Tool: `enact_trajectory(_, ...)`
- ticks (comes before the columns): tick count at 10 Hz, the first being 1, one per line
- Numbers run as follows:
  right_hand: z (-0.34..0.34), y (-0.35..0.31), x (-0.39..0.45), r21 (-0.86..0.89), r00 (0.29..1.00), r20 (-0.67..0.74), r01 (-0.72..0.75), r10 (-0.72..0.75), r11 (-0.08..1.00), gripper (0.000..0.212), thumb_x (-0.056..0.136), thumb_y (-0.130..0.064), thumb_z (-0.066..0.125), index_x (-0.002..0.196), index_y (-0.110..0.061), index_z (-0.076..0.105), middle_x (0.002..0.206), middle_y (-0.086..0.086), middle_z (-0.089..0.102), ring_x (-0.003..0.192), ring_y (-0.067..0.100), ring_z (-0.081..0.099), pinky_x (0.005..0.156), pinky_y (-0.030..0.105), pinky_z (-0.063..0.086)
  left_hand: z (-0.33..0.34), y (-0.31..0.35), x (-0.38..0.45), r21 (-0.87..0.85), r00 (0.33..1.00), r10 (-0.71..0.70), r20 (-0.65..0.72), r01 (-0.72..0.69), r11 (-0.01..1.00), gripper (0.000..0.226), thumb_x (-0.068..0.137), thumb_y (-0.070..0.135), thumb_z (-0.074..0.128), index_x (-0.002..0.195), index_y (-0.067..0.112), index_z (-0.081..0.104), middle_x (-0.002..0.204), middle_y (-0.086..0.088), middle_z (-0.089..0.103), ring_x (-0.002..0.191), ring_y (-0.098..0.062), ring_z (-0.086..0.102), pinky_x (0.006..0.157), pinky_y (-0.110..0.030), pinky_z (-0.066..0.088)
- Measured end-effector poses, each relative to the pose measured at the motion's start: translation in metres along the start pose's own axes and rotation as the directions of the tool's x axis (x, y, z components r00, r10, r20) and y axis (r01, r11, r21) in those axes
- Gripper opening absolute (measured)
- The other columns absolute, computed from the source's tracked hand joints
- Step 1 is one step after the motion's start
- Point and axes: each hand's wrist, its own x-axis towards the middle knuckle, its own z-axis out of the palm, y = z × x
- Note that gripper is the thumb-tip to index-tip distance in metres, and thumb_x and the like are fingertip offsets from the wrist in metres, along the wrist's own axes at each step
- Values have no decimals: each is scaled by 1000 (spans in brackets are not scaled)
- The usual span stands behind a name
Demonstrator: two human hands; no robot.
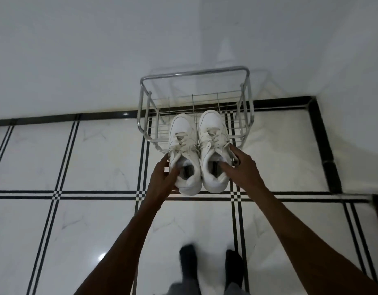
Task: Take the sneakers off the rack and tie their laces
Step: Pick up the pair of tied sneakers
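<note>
Both arms stretch forward; left hand (162, 177) grips the left sneaker (185, 154) with thumb inside its collar, right hand (240, 165) likewise on the right sneaker (213, 150), toes over the wire rack (194, 90); no readable branding

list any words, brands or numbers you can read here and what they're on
None can be read.
Left sneaker: no legible brand; the dark insole patch is too blurred.
Right sneaker: the same.
Rack, floor tiles and wall: no text.
</note>
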Motion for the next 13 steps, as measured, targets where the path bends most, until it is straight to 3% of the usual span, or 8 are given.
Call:
enact_trajectory(2,1,-34,68,33,999,41,-24,23,999,68,88,-18,70,149,-25,41,137,-2,59,107,3,56,76,7,45,-12,36,68,59,1000,20,-1,-20,998,48,103,11,54,150,19,47,121,-13,65,69,-2,71,51,-26,58)
enact_trajectory(3,12,-32,114,33,998,32,-50,49,998,70,88,-19,70,150,-26,39,126,-6,61,96,3,59,77,14,48,-14,34,119,51,1000,-2,4,2,999,48,103,10,55,149,21,49,113,-6,70,70,-5,72,52,-28,59)
enact_trajectory(6,57,1,252,12,995,51,-92,91,996,70,88,-10,71,150,-14,39,132,-5,56,115,4,53,75,-7,41,-13,10,261,125,999,-43,-5,44,991,57,102,13,58,156,18,39,128,-9,61,86,-20,69,51,-29,58)
enact_trajectory(7,68,7,277,-8,995,33,-89,90,996,70,87,-10,72,150,-14,39,127,-8,53,115,3,51,75,-6,41,-12,6,287,121,998,-60,-12,61,991,58,93,25,57,150,25,45,125,-3,63,97,-27,71,64,-44,64)
enact_trajectory(9,77,21,295,-21,994,62,-94,95,995,73,88,-9,71,151,-13,36,148,4,49,133,10,48,96,5,46,-15,-10,313,166,998,-56,9,53,985,71,91,35,60,156,23,37,136,-7,57,116,-33,65,81,-54,63)
enact_trajectory(11,77,20,296,-52,989,86,-118,123,992,76,88,-14,72,153,-19,33,151,5,48,139,16,46,108,34,49,-14,-2,315,176,997,-72,4,70,982,65,97,24,66,155,25,39,129,-6,59,104,-28,70,71,-46,65)
enact_trajectory(12,74,13,292,-135,984,95,-135,149,982,74,89,-15,70,153,-15,33,151,7,46,138,20,46,92,4,42,-16,-6,315,215,997,-80,-11,81,973,69,90,39,69,153,30,41,126,-4,62,108,-26,70,79,-51,64)
enact_trajectory(13,67,1,283,-246,994,58,-81,98,966,78,89,-21,71,153,-10,29,155,13,41,143,27,39,109,22,36,-18,-5,306,326,999,-21,-41,33,945,81,86,57,64,157,29,36,138,-4,60,123,-24,62,93,-53,59)
